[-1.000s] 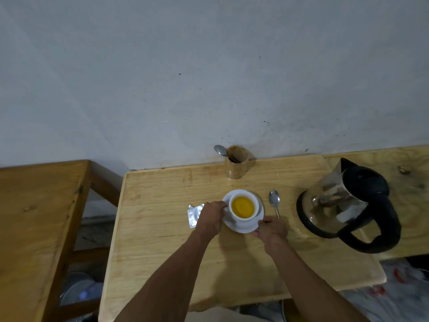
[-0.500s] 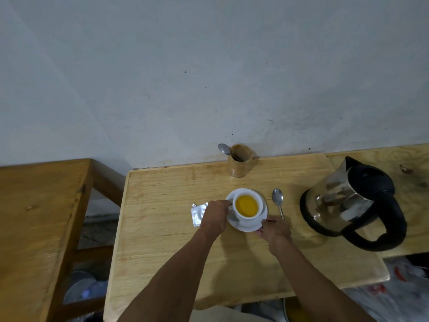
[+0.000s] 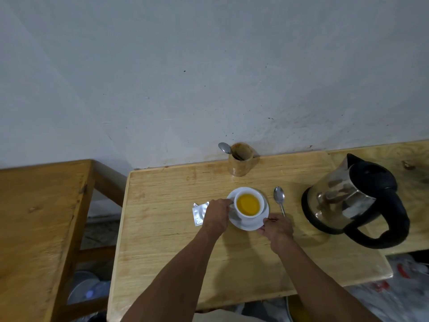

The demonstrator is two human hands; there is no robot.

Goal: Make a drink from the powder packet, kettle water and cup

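A white cup [image 3: 249, 204] full of yellow drink sits on a white saucer [image 3: 246, 225] in the middle of the light wooden table [image 3: 167, 240]. The person's left hand [image 3: 217, 214] is at the left side of the cup, with fingers curled around where the handle is. The right hand [image 3: 277, 227] pinches the near right edge of the saucer. Both arms reach in from the bottom.

Just left of the left hand lies a shiny silver packet [image 3: 199, 212], flat on the table and partly hidden by the hand. Just right of the saucer lies a metal spoon [image 3: 279, 201], with its bowl pointing toward the wall. Farther right stands a steel kettle [image 3: 352, 201] with a black lid and a black handle.

Behind the cup, close to the grey wall [image 3: 209, 77], stands a small wooden holder [image 3: 241, 162] with another spoon [image 3: 224, 148] sticking out of it. On the far left is a darker wooden table [image 3: 39, 217].
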